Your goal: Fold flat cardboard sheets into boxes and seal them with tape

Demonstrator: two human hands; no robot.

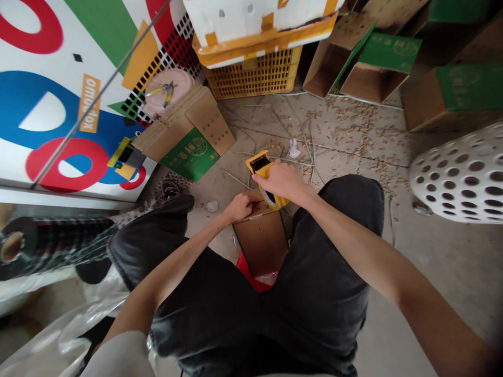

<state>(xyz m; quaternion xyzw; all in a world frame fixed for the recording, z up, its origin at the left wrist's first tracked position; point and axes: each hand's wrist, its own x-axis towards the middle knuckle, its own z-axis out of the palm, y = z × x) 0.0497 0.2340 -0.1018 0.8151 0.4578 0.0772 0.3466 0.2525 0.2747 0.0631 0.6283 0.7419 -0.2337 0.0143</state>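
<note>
between the dark trouser legs sits a cardboard box, probably tucked there so that the knees can steady it. on its top, the left hand rests with fingers curled in, perhaps pressing the card down; whether it pinches any, i cannot tell. just beside, the right hand is wrapped around a yellow tape dispenser at the box's far edge. beyond stand folded cartons; farther off, a yellow crate bears a white foam box, seemingly stacked to save floor.
</note>
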